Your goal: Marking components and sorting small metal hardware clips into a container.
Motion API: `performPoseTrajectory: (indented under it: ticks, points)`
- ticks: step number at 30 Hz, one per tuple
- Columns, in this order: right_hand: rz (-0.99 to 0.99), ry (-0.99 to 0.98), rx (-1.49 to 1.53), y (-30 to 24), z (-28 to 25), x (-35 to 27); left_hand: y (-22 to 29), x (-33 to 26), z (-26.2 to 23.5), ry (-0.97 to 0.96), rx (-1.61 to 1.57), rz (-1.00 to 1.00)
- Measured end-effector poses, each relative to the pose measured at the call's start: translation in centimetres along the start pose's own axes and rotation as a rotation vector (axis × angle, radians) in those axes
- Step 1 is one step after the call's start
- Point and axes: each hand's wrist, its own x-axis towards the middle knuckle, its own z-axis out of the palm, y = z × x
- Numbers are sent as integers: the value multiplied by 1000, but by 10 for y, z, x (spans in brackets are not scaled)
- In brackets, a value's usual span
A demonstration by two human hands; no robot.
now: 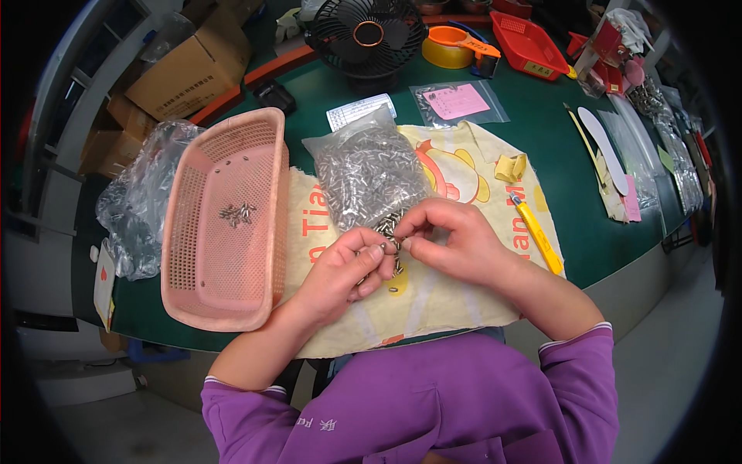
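My left hand (pixel 346 269) is closed, thumb against forefinger, with a small shiny metal pin (pixel 383 246) at its fingertips. Close beside it, my right hand (pixel 450 241) has thumb and forefinger pinched together; what lies between them is too small to make out. Loose metal pins (pixel 389 223) spill out below a clear plastic bag (pixel 363 174) packed with such pieces, partly hidden by my fingers. Left of my hands stands a pink perforated plastic basket (pixel 224 174) with a small heap of pins (pixel 237 214) on its bottom.
A printed cream cloth (pixel 464 298) covers the green table (pixel 641 240) under my hands. On its right lie a yellow utility knife (pixel 539 236) and a crumpled yellow scrap (pixel 510 168). A black fan (pixel 367 39), orange tape roll (pixel 448 46) and red tray (pixel 529 45) stand behind.
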Motion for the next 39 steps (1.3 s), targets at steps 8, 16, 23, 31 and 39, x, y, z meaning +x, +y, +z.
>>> performPoseTrajectory:
  ticks: [8,16,23,31,39]
  points:
    - [-81,29,16,1,3,0,-3,3,-2,9,-30,-3]
    - [-359,53,-108,8,1,1,-6,4,2,7,-61,14]
    - [-419,52,-261,6,-2,2,-4,3,2,-26,-45,-16]
    - [-200,110,-281,6,-7,-2,1,-1,-1,0,-44,52]
    - [-43,139,-208,-24,-19,-44,-5,-13,10,5,-417,-33]
